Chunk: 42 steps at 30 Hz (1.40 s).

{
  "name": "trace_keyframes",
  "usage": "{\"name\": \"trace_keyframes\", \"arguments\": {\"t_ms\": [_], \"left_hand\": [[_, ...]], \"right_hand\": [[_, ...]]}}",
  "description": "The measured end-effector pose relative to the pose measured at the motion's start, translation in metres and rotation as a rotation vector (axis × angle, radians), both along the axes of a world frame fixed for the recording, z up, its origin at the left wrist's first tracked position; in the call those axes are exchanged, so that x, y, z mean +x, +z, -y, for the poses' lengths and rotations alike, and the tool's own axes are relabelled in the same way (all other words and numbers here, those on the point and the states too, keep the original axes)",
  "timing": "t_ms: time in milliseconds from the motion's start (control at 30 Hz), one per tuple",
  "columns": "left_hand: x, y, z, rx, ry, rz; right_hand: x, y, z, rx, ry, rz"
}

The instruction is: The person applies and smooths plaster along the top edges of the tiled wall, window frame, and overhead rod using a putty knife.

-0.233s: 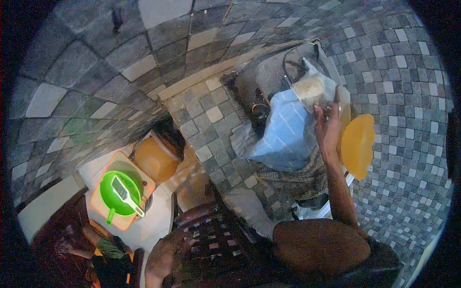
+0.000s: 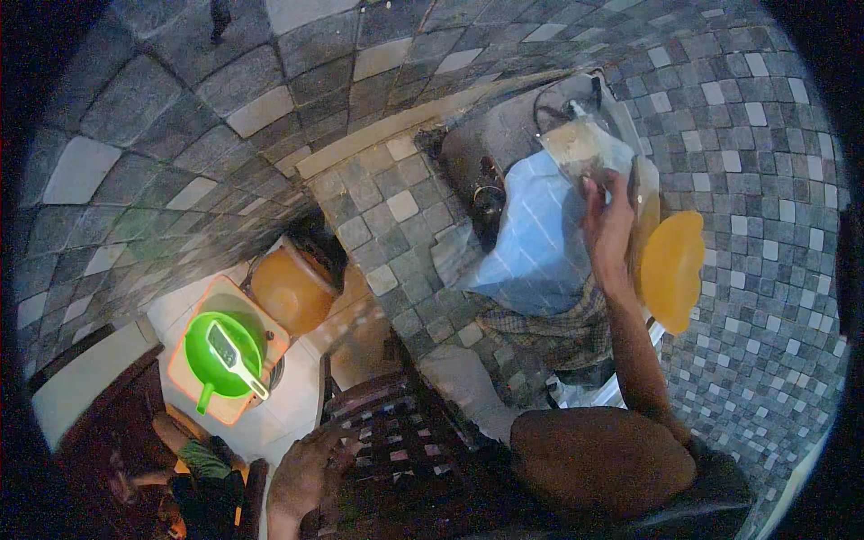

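Observation:
At the upper right, my right hand (image 2: 610, 216) pinches the near edge of a clear plastic bag (image 2: 573, 146) with pale contents that I cannot make out. The bag is over the far end of a light blue striped cloth (image 2: 533, 238), which is heaped on the tiled counter. Under the blue cloth lies a checked cloth (image 2: 562, 335). My left hand (image 2: 310, 463) lies against the dark slatted chair back (image 2: 396, 450) at the lower middle, its fingers stretched over it and partly in shadow.
A yellow scalloped bowl (image 2: 673, 270) stands right of my forearm. Behind the bag is a grey basin (image 2: 477, 135) with a dark cable. Lower left, a green handled bowl (image 2: 205, 364) with a white utensil (image 2: 232, 355) sits near an orange-brown tub (image 2: 292, 292). A person (image 2: 202, 477) shows beyond.
My right hand and the plastic bag have shifted slightly left, and the bag sits more tilted. The left hand stays at the chair. The whole view has moved a little.

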<state>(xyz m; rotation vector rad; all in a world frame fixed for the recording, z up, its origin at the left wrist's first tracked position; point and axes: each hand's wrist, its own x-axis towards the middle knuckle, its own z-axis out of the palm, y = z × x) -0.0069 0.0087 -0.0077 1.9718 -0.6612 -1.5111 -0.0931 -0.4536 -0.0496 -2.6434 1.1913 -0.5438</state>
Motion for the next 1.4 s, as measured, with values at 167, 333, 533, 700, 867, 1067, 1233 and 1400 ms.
{"name": "trace_keyframes", "arguments": {"t_ms": [167, 333, 533, 700, 867, 1067, 1233, 1400], "left_hand": [[-0.003, -0.002, 0.0, -0.012, -0.006, 0.021], [0.002, 0.01, 0.004, -0.013, 0.014, 0.022], [-0.002, 0.006, 0.006, 0.079, -0.027, 0.045], [0.0, 0.007, 0.003, 0.063, -0.006, 0.008], [-0.001, 0.01, 0.004, 0.147, -0.028, 0.019], [-0.002, 0.001, -0.002, -0.029, 0.015, 0.039], [0.0, 0.012, -0.002, -0.014, 0.035, -0.009], [-0.005, 0.004, 0.0, 0.017, -0.026, 0.087]], "right_hand": [[0.001, 0.001, -0.019, -0.031, 0.04, -0.032], [0.009, -0.002, -0.005, -0.115, 0.168, 0.049], [0.0, -0.004, -0.019, -0.201, 0.228, 0.011], [0.012, 0.005, -0.017, -0.102, 0.231, -0.021], [0.009, 0.0, -0.018, -0.125, 0.233, -0.024], [0.008, 0.004, -0.017, -0.127, 0.22, -0.099], [0.019, 0.004, -0.015, -0.087, 0.293, -0.046], [0.014, 0.004, -0.004, -0.16, 0.279, -0.063]]}}
